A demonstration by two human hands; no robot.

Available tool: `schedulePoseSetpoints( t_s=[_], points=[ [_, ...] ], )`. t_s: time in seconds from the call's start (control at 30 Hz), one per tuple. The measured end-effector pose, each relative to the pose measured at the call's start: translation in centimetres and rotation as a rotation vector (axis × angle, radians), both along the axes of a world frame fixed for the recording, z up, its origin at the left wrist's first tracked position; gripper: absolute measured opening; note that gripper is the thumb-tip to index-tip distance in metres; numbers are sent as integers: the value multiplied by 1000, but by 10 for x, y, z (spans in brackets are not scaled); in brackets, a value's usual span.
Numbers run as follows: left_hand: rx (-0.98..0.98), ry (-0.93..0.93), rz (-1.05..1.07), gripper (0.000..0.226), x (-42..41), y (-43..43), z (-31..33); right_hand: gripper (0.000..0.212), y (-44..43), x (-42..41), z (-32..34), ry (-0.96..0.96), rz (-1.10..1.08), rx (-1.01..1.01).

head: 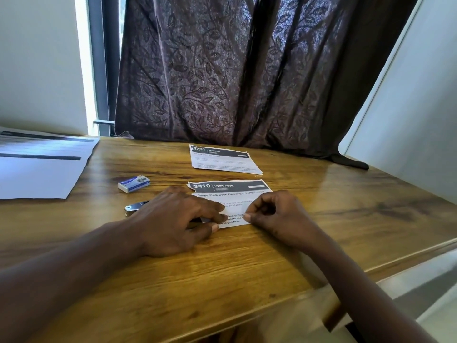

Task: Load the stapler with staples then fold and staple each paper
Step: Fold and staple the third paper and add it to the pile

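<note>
While both hands sit on it, the head view, the only view, shows the paper (230, 191) near mid-table, printed side up, its dark LIVING ROOM header toward 12 o'clock and its top left corner ragged. Left hand (173, 214) comes in from 7 o'clock and lies over the sheet's left part, fingers fairly straight and spread, pressing down, thumb at the near edge; nothing gripped. Right hand (277, 216) comes in from 5 o'clock, fingers curled, thumb and forefinger pinching the sheet's near right edge. Can't tell if that edge is lifted or creased, as the hands cover it. Stapler (134, 206), shiny metal, lies at 9 o'clock of the paper, just beside the left hand and partly hidden by it; can't tell if it is loaded. Staple box (134, 183), small, blue and white, sits at 10 o'clock of the paper, near the stapler but apart from it. Stack of papers (222, 159) lies flat at 12 o'clock, apart from the held sheet. Large sheets (42, 167) are spread at far 9 to 10 o'clock on the wooden table (247, 268). Dark leaf-patterned curtain (222, 70) hangs at 12 o'clock behind the table.
</note>
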State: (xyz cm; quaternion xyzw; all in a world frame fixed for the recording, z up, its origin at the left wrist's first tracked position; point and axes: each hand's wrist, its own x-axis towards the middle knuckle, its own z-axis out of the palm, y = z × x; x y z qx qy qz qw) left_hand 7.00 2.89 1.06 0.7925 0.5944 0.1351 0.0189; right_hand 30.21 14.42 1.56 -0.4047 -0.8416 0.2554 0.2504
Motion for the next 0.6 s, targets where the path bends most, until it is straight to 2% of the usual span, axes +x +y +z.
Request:
schedulePoseSetpoints(
  t_s=[0.1,0.2,0.4,0.5,0.6],
  points=[
    [3,-4,7,48,1,-1,1,6,2,13,2,-81,-52,38],
    [12,-8,12,51,1,-1,1,5,12,36,6,-141,-223,74],
    [10,-17,14,64,0,0,1,10,39,75,16,-78,-518,-38],
    [16,-13,17,64,1,0,1,12,33,66,11,-41,-520,-21],
    [10,-6,18,63,0,0,0,28,13,41,4,-21,-419,23]
  ],
)
